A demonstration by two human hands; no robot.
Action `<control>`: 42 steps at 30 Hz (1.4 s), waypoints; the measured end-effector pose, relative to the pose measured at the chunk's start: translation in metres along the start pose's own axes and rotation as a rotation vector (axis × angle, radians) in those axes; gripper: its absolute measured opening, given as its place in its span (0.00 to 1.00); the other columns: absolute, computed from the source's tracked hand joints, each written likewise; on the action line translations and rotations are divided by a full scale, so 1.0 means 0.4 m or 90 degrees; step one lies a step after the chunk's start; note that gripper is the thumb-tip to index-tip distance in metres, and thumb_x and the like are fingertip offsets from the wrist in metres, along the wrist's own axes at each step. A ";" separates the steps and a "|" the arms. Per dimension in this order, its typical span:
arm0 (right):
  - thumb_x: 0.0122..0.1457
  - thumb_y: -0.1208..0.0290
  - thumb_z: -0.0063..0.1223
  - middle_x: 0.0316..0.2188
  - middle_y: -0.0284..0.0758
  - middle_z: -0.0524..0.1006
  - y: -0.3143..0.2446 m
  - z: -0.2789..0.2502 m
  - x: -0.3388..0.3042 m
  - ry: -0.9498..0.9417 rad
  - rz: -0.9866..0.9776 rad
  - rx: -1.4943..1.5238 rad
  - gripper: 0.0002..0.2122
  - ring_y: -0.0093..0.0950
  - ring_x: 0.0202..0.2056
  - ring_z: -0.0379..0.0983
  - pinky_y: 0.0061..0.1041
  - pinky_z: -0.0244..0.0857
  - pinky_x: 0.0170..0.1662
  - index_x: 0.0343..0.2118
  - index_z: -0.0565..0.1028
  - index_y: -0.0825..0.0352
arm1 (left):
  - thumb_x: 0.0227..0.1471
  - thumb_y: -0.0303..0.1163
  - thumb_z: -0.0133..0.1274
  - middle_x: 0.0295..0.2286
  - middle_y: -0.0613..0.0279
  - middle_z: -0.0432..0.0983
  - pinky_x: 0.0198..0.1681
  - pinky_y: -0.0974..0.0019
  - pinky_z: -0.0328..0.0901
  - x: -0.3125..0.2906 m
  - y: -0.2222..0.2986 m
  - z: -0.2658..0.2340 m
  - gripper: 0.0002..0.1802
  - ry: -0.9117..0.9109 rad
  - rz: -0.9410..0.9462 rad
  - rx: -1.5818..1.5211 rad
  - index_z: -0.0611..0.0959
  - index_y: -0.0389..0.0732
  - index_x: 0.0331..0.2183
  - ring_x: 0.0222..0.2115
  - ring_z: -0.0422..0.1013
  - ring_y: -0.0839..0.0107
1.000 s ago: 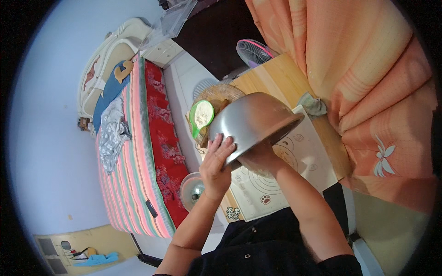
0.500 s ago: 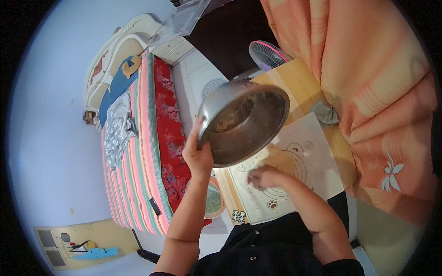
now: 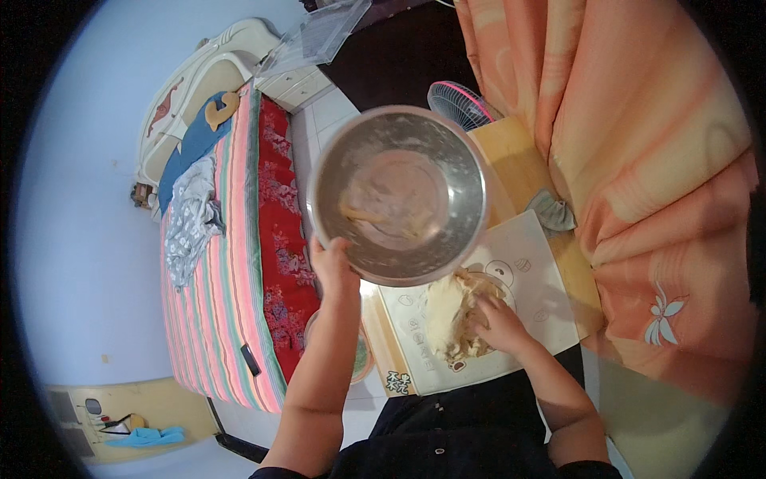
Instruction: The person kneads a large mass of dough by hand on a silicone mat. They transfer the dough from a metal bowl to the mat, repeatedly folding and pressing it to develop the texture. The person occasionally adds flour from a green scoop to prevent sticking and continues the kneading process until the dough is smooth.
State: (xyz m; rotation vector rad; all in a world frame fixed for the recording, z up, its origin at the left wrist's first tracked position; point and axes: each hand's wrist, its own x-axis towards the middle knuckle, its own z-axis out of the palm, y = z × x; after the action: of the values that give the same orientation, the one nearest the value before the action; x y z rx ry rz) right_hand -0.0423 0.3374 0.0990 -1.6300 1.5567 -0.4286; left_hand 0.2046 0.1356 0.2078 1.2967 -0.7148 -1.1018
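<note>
My left hand point(image 3: 335, 263) grips the near-left rim of a large steel bowl point(image 3: 463, 180), thumb on the inside. The bowl is held up and tilted, its inside facing me, with dough smears and flour residue on the bottom. Below it a big, rough lump of pale dough point(image 3: 447, 315) lies on a white printed kneading mat point(image 3: 550, 279). My right hand point(image 3: 499, 326) is on the right side of the dough, fingers curled against it.
The mat lies on a wooden table point(image 3: 511, 156). A grey cloth point(image 3: 552, 212) sits at its right edge, beside an orange curtain point(image 3: 638, 176). Beyond stands a fan point(image 3: 459, 104). To the left is a striped bed point(image 3: 211, 319); a basin point(image 3: 363, 363) sits low beside it.
The bowl has risen and turned its inside toward me. A full lump of dough now shows on the mat, and my right hand has moved right onto it.
</note>
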 end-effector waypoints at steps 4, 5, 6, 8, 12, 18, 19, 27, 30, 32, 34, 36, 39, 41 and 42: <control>0.63 0.64 0.47 0.55 0.45 0.65 0.079 -0.016 0.024 0.186 0.160 0.422 0.22 0.36 0.54 0.65 0.30 0.64 0.52 0.58 0.63 0.68 | 0.36 0.10 0.40 0.35 0.58 0.74 0.34 0.60 0.69 -0.044 -0.156 0.054 0.30 0.010 -0.193 -0.082 0.74 0.37 0.45 0.33 0.72 0.61; 0.64 0.65 0.46 0.53 0.45 0.66 0.108 -0.026 0.025 0.245 0.162 0.419 0.21 0.35 0.53 0.66 0.29 0.64 0.51 0.57 0.63 0.68 | 0.35 0.10 0.40 0.35 0.58 0.74 0.34 0.60 0.69 -0.054 -0.195 0.076 0.30 0.034 -0.220 -0.081 0.74 0.38 0.45 0.34 0.72 0.61; 0.64 0.66 0.45 0.52 0.44 0.67 0.130 -0.041 0.029 0.305 0.164 0.417 0.20 0.34 0.52 0.66 0.28 0.65 0.50 0.57 0.63 0.69 | 0.35 0.09 0.39 0.36 0.58 0.75 0.34 0.61 0.69 -0.062 -0.234 0.099 0.31 0.056 -0.246 -0.079 0.74 0.38 0.45 0.34 0.72 0.61; 0.62 0.73 0.47 0.48 0.41 0.69 0.112 -0.111 0.035 0.410 0.124 0.380 0.16 0.34 0.49 0.68 0.29 0.65 0.50 0.52 0.68 0.68 | 0.35 0.10 0.39 0.37 0.58 0.74 0.35 0.62 0.69 -0.064 -0.323 0.119 0.30 0.000 -0.228 -0.093 0.74 0.36 0.45 0.34 0.72 0.62; 0.57 0.77 0.49 0.44 0.42 0.73 0.158 -0.209 0.096 0.410 0.022 0.246 0.11 0.39 0.48 0.69 0.32 0.64 0.50 0.43 0.73 0.68 | 0.38 0.11 0.40 0.37 0.55 0.73 0.37 0.55 0.69 -0.046 -0.482 0.169 0.28 0.047 -0.250 -0.070 0.72 0.36 0.46 0.35 0.72 0.58; 0.60 0.67 0.47 0.53 0.40 0.70 0.182 -0.259 0.384 -0.076 0.031 -0.093 0.16 0.37 0.57 0.63 0.33 0.58 0.58 0.49 0.72 0.66 | 0.42 0.14 0.43 0.40 0.54 0.72 0.39 0.55 0.69 0.016 -0.599 0.197 0.28 -0.026 -0.278 -0.064 0.69 0.38 0.49 0.38 0.72 0.55; 0.61 0.64 0.44 0.57 0.39 0.66 0.221 -0.236 0.430 -0.156 0.028 -0.155 0.18 0.36 0.59 0.59 0.34 0.55 0.60 0.51 0.70 0.66 | 0.43 0.15 0.44 0.40 0.54 0.72 0.40 0.56 0.69 0.025 -0.606 0.211 0.28 -0.049 -0.278 -0.053 0.69 0.38 0.50 0.39 0.71 0.55; 0.64 0.50 0.32 0.66 0.30 0.51 0.289 -0.132 0.605 -0.393 -0.088 -0.379 0.28 0.28 0.66 0.44 0.33 0.35 0.67 0.64 0.54 0.59 | 0.48 0.18 0.45 0.51 0.43 0.66 0.47 0.53 0.65 0.103 -0.541 0.283 0.41 -0.123 0.167 0.617 0.54 0.44 0.63 0.46 0.67 0.44; 0.63 0.50 0.35 0.67 0.29 0.50 0.277 -0.118 0.636 -0.348 -0.132 -0.436 0.29 0.27 0.66 0.44 0.34 0.35 0.67 0.65 0.53 0.58 | 0.49 0.17 0.43 0.50 0.42 0.66 0.47 0.53 0.64 0.120 -0.538 0.276 0.40 -0.153 0.124 0.595 0.55 0.48 0.63 0.46 0.67 0.43; 0.63 0.50 0.36 0.66 0.29 0.51 0.255 -0.094 0.693 -0.262 -0.126 -0.453 0.29 0.27 0.66 0.45 0.35 0.35 0.67 0.64 0.55 0.58 | 0.49 0.18 0.43 0.48 0.41 0.68 0.47 0.52 0.65 0.127 -0.552 0.265 0.39 -0.143 0.157 0.568 0.56 0.48 0.63 0.45 0.68 0.43; 0.62 0.52 0.38 0.66 0.30 0.52 0.243 -0.070 0.738 -0.176 -0.105 -0.444 0.29 0.28 0.66 0.45 0.36 0.35 0.67 0.64 0.56 0.58 | 0.49 0.17 0.43 0.46 0.41 0.70 0.46 0.52 0.65 0.132 -0.547 0.263 0.39 -0.140 0.119 0.553 0.56 0.47 0.62 0.44 0.69 0.43; 0.62 0.54 0.40 0.65 0.31 0.54 0.246 -0.042 0.771 -0.096 -0.077 -0.411 0.28 0.30 0.66 0.46 0.38 0.35 0.66 0.63 0.57 0.60 | 0.49 0.17 0.44 0.44 0.40 0.71 0.46 0.51 0.65 0.136 -0.544 0.264 0.39 -0.138 0.114 0.547 0.57 0.47 0.62 0.44 0.69 0.43; 0.63 0.57 0.40 0.65 0.33 0.55 0.346 0.000 0.824 0.080 0.061 -0.387 0.27 0.34 0.66 0.45 0.41 0.33 0.66 0.62 0.58 0.62 | 0.48 0.16 0.43 0.46 0.39 0.70 0.47 0.52 0.64 0.141 -0.538 0.273 0.39 -0.165 0.118 0.543 0.57 0.46 0.62 0.46 0.68 0.43; 0.63 0.58 0.40 0.64 0.34 0.55 0.353 0.006 0.859 0.169 0.070 -0.296 0.26 0.36 0.66 0.44 0.42 0.32 0.66 0.62 0.58 0.64 | 0.48 0.16 0.43 0.51 0.39 0.66 0.51 0.53 0.62 0.142 -0.527 0.284 0.40 -0.199 0.070 0.534 0.56 0.44 0.62 0.50 0.65 0.43; 0.63 0.58 0.39 0.64 0.35 0.55 0.348 0.006 0.870 0.211 0.077 -0.249 0.26 0.37 0.66 0.43 0.42 0.32 0.66 0.62 0.58 0.65 | 0.48 0.15 0.43 0.51 0.39 0.67 0.51 0.53 0.62 0.141 -0.528 0.287 0.40 -0.193 0.063 0.536 0.56 0.44 0.62 0.50 0.66 0.43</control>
State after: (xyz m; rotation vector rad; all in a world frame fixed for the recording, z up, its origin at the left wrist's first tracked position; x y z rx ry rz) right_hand -0.0709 0.0252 -0.1060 -1.8072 2.0797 -0.3562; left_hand 0.0723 0.0566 0.0147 1.7733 -1.5640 -0.9487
